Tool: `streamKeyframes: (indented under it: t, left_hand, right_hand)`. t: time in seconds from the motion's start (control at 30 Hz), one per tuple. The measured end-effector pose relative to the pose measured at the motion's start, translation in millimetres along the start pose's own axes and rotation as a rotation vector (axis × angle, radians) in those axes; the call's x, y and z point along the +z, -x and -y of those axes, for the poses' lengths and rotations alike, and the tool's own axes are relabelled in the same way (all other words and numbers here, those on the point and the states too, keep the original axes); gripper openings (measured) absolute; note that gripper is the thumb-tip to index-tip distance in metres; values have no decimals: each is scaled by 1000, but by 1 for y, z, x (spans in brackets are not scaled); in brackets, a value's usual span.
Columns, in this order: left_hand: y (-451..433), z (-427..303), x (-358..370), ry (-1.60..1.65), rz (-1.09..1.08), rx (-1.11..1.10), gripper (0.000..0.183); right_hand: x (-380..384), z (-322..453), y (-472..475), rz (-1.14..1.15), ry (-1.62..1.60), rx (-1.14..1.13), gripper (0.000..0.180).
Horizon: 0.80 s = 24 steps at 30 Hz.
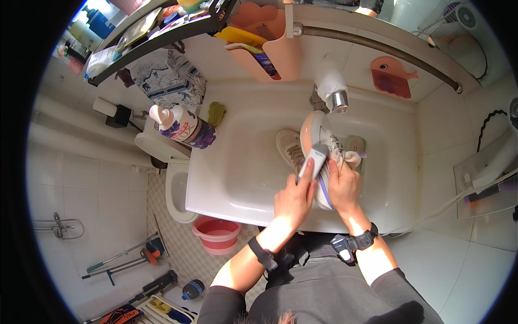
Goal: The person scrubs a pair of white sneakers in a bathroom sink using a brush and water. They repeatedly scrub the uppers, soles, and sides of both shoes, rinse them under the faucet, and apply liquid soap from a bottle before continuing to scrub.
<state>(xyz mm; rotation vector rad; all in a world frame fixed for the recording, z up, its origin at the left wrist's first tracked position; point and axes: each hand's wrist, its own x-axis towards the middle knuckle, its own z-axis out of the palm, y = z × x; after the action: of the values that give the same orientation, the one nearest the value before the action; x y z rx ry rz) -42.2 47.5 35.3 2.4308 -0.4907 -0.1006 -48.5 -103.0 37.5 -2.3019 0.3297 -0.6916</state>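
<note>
My left hand (294,197) grips a grey-and-white scrub brush (317,157) and holds it against the side of a pale sneaker (319,129). The sneaker has a peach-coloured sole edge and a purple stripe. My right hand (344,184) has hold of the same shoe near its collar and tongue, tilting it above the white basin (243,170). A second laced sneaker (288,146) rests in the basin just left of it, partly covered. To the right, a long greenish object (357,142) is half hidden behind my right hand; I cannot tell what it is.
A chrome faucet (340,101) juts over the basin's back. On its left corner stand a pump bottle (188,127) and a green cloth (217,113). A toilet (178,190) and a pink bucket (217,233) are at the left. A metal rail (380,46) crosses above.
</note>
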Motion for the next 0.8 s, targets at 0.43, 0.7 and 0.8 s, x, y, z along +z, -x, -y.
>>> streamKeyframes:
  t: [0.43,0.7,0.8]
  left_hand:
    - [-44,4,8,51,15,-86,57]
    - [-70,29,5,199,-34,-188,55]
    - [-78,91,6,576,-71,-229,57]
  right_hand:
    - [-9,-29,0,178,-124,-199,24]
    - [-40,-33,-2,450,-193,1,26]
    - [-48,-42,0,459,-246,37,24]
